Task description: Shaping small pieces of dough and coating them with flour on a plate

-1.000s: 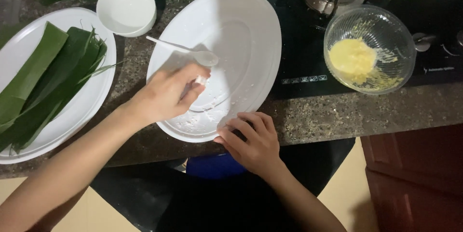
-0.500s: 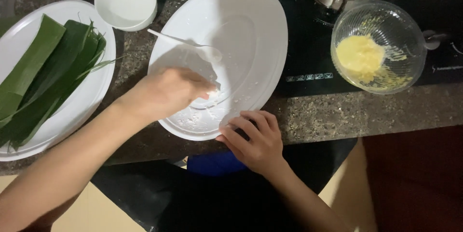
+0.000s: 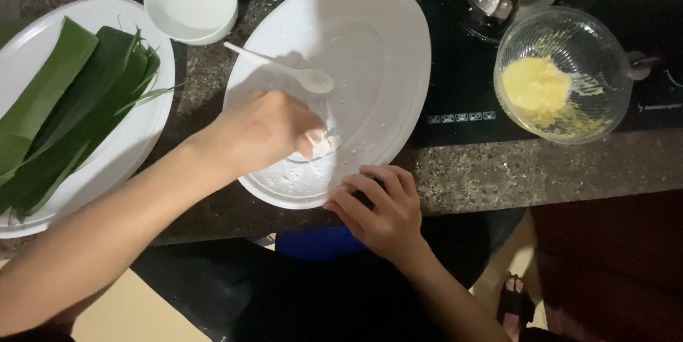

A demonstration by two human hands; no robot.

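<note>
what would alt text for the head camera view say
A person's left hand presses a small white lump onto a large white oval plate, while the right hand steadies its near rim. A white spoon lies on the plate; green leaves sit left, and a glass bowl of yellow paste right.

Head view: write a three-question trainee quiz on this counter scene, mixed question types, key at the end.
1. True or false: the left hand presses a white lump on the oval white plate.
2. Where does the right hand rest?
A. in the glass bowl
B. on the oval plate's near rim
C. on the green leaves
3. Fill in: the white spoon lies on the oval ____.

Key: 1 true; 2 B; 3 plate.
</note>
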